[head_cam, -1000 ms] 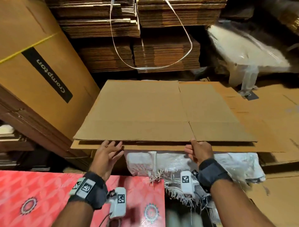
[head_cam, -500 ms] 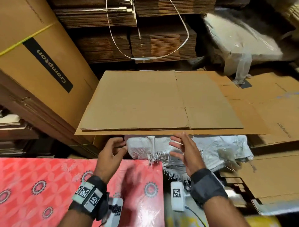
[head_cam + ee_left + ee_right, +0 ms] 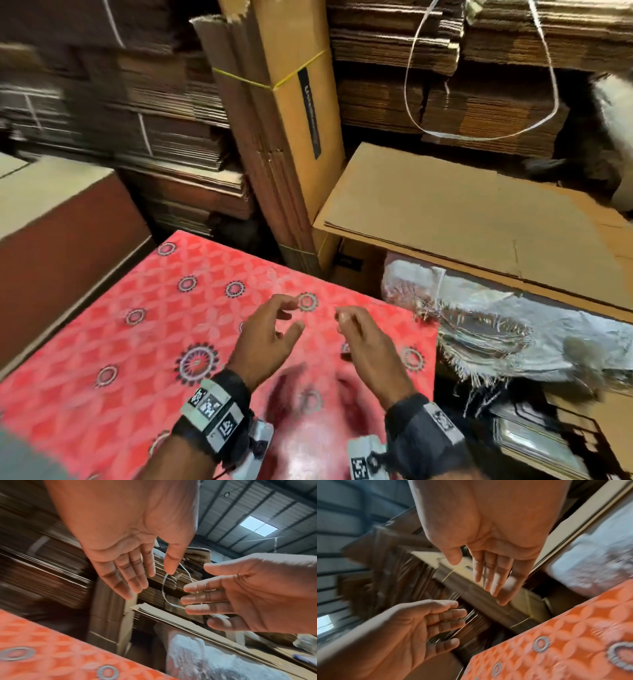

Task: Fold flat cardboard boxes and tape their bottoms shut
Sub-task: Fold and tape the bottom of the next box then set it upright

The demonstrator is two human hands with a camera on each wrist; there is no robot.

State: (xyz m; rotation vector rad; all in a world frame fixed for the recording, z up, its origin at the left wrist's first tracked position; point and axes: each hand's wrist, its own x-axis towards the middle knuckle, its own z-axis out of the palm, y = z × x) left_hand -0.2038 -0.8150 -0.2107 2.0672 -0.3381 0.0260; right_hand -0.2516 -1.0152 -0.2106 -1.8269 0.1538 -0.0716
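Observation:
A stack of flat cardboard boxes (image 3: 462, 212) lies at the right, beyond the table, with nothing touching it. Both hands hover empty over the red patterned table (image 3: 154, 325). My left hand (image 3: 284, 317) has loosely spread, relaxed fingers and its palm turned toward the right hand. My right hand (image 3: 346, 320) sits close beside it with its fingers loosely bent. The left wrist view shows the left hand (image 3: 154, 577) open and the right hand's fingers (image 3: 202, 597) stretched toward it. In the right wrist view my right hand (image 3: 471, 574) is open as well. No tape is visible.
A tall bundle of flat boxes (image 3: 294, 137) tied with yellow string stands upright behind the table. A white woven sack (image 3: 496, 325) lies under the flat stack. Stacked cardboard fills the back wall, with a white strap loop (image 3: 479, 133) hanging. A brown box (image 3: 51, 222) stands left.
Both hands left the front edge of the flat cardboard stack and drew back over the red table, holding nothing. The view swung left, so the stack now sits at the right.

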